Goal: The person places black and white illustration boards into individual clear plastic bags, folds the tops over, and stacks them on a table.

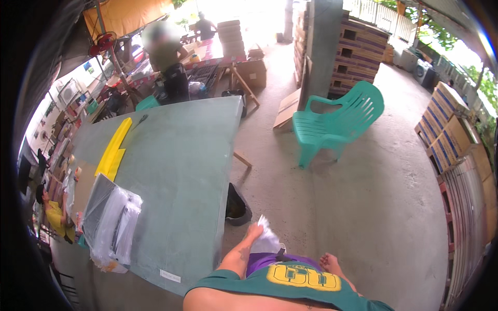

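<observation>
My left hand is closed around a crumpled white sheet, which hangs beside my purple shorts; whether it is cloth, paper or plastic I cannot make out. At my right side hangs my right hand, its fingers curled in and nothing showing in them. To my left stands a large grey-green table. On its near left part lies a stack of clear plastic bags. Beyond the stack are folded yellow sheets and a pair of dark-handled scissors.
A green plastic armchair stands ahead on the concrete floor. Next to the table's right edge is a dark bin. Stacked cartons rise behind the chair, with more boxes along the right. Several people work at tables beyond.
</observation>
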A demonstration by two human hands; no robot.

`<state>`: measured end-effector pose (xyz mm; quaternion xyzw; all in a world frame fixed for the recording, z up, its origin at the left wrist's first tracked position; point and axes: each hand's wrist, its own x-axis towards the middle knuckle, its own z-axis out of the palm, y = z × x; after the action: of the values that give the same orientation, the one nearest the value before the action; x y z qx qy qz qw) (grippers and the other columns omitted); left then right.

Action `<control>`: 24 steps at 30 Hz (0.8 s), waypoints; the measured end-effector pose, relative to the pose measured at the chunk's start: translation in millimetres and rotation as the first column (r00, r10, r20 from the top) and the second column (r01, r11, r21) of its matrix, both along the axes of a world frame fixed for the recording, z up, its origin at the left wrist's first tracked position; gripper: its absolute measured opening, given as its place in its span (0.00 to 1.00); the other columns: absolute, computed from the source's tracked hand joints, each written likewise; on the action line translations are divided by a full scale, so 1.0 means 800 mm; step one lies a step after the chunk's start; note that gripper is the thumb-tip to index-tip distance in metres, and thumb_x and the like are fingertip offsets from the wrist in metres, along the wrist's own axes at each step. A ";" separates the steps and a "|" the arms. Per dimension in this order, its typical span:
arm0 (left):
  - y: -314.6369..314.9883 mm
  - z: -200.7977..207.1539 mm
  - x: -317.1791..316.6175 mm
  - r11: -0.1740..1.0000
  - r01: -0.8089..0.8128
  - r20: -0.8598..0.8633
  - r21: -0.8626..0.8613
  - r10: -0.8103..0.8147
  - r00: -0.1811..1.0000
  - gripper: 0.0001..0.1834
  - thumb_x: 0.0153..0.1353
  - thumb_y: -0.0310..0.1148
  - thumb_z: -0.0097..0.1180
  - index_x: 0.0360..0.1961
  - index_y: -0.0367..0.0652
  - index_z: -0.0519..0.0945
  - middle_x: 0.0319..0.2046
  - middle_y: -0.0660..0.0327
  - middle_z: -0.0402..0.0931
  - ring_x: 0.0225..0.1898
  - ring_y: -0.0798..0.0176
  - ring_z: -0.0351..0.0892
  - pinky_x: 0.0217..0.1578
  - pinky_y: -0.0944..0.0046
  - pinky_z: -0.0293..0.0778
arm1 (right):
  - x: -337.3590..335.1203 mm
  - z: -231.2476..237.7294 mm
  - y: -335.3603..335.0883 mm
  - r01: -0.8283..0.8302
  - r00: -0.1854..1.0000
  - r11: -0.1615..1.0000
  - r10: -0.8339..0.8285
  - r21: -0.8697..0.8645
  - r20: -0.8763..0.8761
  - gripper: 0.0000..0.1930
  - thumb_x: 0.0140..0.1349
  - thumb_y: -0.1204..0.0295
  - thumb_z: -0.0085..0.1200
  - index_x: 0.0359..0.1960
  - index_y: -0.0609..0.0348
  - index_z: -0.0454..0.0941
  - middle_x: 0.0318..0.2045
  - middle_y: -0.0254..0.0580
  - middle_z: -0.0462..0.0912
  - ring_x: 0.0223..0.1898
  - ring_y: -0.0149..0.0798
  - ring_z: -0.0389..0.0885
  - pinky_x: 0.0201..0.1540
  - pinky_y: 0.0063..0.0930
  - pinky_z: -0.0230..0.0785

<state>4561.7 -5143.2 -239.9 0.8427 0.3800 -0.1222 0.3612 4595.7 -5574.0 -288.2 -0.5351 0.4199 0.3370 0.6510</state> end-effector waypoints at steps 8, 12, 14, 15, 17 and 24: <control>0.075 0.001 0.199 0.993 -0.116 0.277 0.019 0.106 0.955 0.23 0.52 0.43 0.43 0.32 0.32 0.80 0.35 0.36 0.76 0.42 0.36 0.76 0.44 0.47 0.70 | 0.284 0.015 0.111 -0.138 0.990 0.990 0.138 -0.043 0.004 0.07 0.61 0.64 0.49 0.32 0.52 0.72 0.23 0.35 0.75 0.24 0.35 0.75 0.24 0.34 0.67; 0.072 -0.062 0.199 0.910 -0.416 0.003 0.005 0.416 0.910 0.24 0.53 0.45 0.45 0.41 0.38 0.80 0.40 0.40 0.77 0.44 0.36 0.76 0.45 0.48 0.71 | 0.422 0.009 0.166 -0.247 0.969 0.968 0.246 -0.052 -0.026 0.08 0.61 0.64 0.49 0.30 0.53 0.71 0.22 0.35 0.75 0.22 0.36 0.75 0.22 0.35 0.67; 0.079 -0.075 0.178 0.984 -0.161 -0.189 0.079 0.173 0.967 0.23 0.57 0.47 0.46 0.42 0.39 0.80 0.43 0.42 0.77 0.45 0.39 0.77 0.47 0.49 0.72 | 0.497 0.022 0.196 -0.308 0.951 0.950 0.306 -0.044 -0.043 0.08 0.61 0.65 0.49 0.28 0.53 0.71 0.22 0.36 0.75 0.21 0.36 0.75 0.21 0.35 0.67; 0.076 -0.071 0.178 0.954 -0.284 -0.209 0.096 0.298 0.931 0.23 0.59 0.46 0.45 0.42 0.40 0.81 0.44 0.43 0.76 0.45 0.41 0.77 0.47 0.49 0.72 | 0.528 0.027 0.209 -0.328 0.944 0.944 0.325 -0.041 -0.050 0.08 0.61 0.65 0.48 0.27 0.54 0.71 0.22 0.37 0.74 0.21 0.36 0.75 0.21 0.35 0.66; 0.090 -0.055 0.233 0.937 -0.341 -0.277 0.076 0.348 0.896 0.22 0.60 0.47 0.44 0.41 0.42 0.81 0.46 0.44 0.76 0.47 0.42 0.76 0.48 0.49 0.71 | 0.611 0.033 0.225 -0.389 0.921 0.921 0.389 -0.035 -0.011 0.08 0.61 0.67 0.47 0.26 0.54 0.70 0.21 0.37 0.73 0.21 0.36 0.74 0.20 0.35 0.65; 0.179 0.006 0.447 0.616 -0.788 0.090 -0.001 0.785 0.613 0.24 0.52 0.43 0.45 0.31 0.26 0.79 0.31 0.35 0.76 0.39 0.37 0.78 0.39 0.47 0.70 | 0.860 0.040 0.365 -0.434 0.882 0.900 0.434 -0.043 0.184 0.05 0.60 0.67 0.47 0.34 0.53 0.71 0.26 0.33 0.74 0.22 0.33 0.72 0.24 0.32 0.64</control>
<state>4919.6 -4999.8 -235.0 0.6021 0.6980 0.0900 0.3772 5283.6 -5282.3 -256.4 -0.6450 0.2258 0.4216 0.5960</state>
